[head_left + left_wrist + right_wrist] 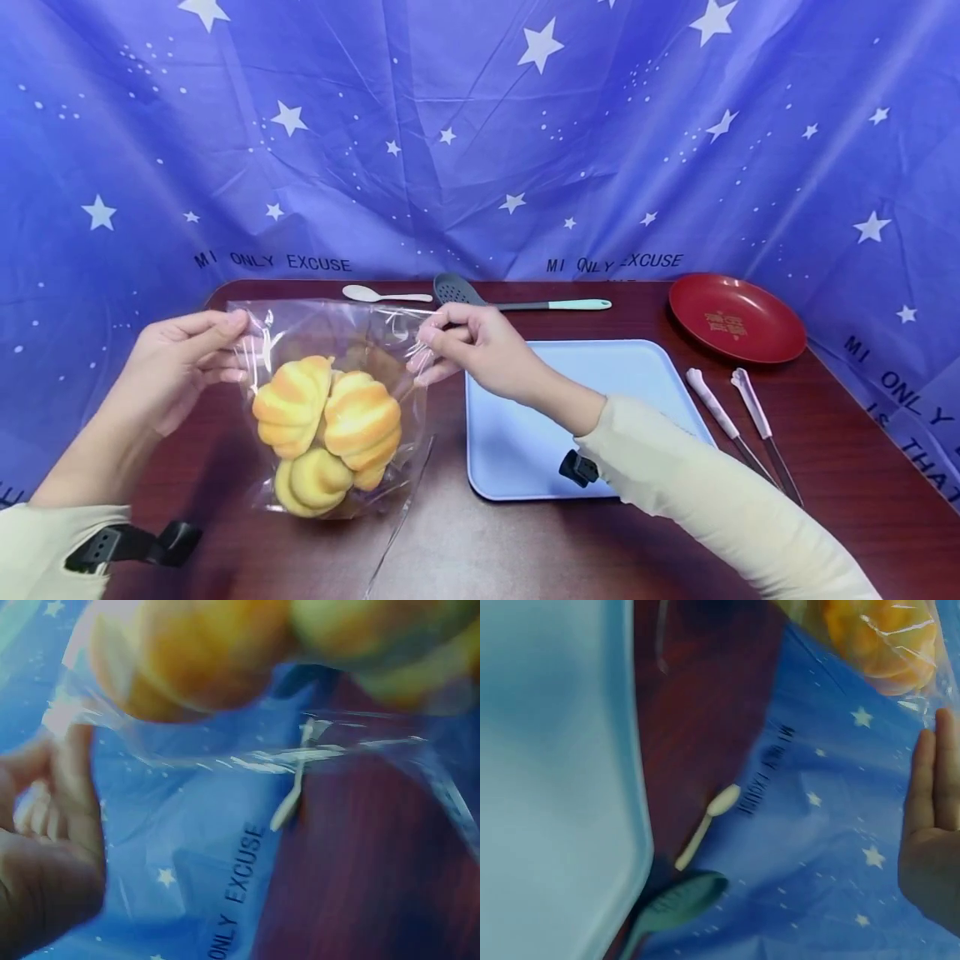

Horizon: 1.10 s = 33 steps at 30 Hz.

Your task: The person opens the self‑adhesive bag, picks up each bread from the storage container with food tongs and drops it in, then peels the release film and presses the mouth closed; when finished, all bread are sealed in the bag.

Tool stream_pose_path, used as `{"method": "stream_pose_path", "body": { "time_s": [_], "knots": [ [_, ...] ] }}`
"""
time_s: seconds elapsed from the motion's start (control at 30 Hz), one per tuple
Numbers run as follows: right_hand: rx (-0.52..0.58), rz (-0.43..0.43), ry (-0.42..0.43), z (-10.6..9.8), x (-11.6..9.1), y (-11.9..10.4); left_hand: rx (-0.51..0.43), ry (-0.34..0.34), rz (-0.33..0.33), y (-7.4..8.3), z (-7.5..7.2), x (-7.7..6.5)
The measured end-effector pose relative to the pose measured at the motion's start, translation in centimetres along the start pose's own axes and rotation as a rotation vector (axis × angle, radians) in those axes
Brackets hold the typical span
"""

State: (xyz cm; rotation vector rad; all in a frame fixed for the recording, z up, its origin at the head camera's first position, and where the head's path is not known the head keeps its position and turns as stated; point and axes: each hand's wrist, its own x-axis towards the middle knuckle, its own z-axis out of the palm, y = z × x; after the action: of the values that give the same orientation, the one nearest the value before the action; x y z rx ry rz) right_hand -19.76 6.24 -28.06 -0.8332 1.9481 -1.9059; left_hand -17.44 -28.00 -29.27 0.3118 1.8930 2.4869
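A clear plastic bag [341,333] hangs between both hands over the left part of the table, with its top edge stretched wide. Inside it are yellow-orange, ridged bread rolls [296,406] and a smaller, twisted yellow roll [311,483] at the bottom. The left hand [176,362] pinches the bag's upper left corner between thumb and fingers. At the upper right corner, the right hand [476,346] pinches the crumpled plastic. In the left wrist view the rolls [195,660] appear blurred above the left hand [52,847]. The right wrist view catches part of the right hand [934,817] beside the bag.
A light blue tray [570,417] lies right of the bag, under the right forearm. Behind are a small white spoon [363,293] and a slotted spoon [457,290] with a mint handle end. A red plate [738,321] and two white-handled utensils [752,404] occupy the right side.
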Motion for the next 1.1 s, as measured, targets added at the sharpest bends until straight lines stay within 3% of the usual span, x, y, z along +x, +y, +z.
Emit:
{"method": "stream_pose_path", "body": {
  "time_s": [0.1,0.3,0.43,0.67,0.8,0.93,1.1],
  "knots": [
    [-0.005,0.082,0.047,0.3,0.6,1.1,0.087,0.047,-0.116,-0.4,-0.3,0.3],
    [-0.099,0.189,0.198,0.0,2.8,2.8,0.288,0.144,-0.089,-1.6,-0.2,2.0],
    [-0.194,0.303,0.236,-0.4,4.1,3.5,0.353,0.159,-0.14,-3.1,-0.6,3.4],
    [-0.419,0.531,0.225,-0.9,5.2,4.5,0.505,0.095,-0.311,-5.7,-0.6,5.0],
    [-0.476,0.629,0.202,-1.1,5.4,5.1,0.537,0.031,-0.39,-6.5,-0.6,5.5],
    [-0.534,0.675,0.178,-1.3,5.8,5.6,0.538,-0.036,-0.431,-6.8,-0.8,5.7],
    [-0.609,0.689,0.155,-1.5,6.2,5.8,0.603,-0.071,-0.456,-6.8,-0.4,5.7]
  ]
}}
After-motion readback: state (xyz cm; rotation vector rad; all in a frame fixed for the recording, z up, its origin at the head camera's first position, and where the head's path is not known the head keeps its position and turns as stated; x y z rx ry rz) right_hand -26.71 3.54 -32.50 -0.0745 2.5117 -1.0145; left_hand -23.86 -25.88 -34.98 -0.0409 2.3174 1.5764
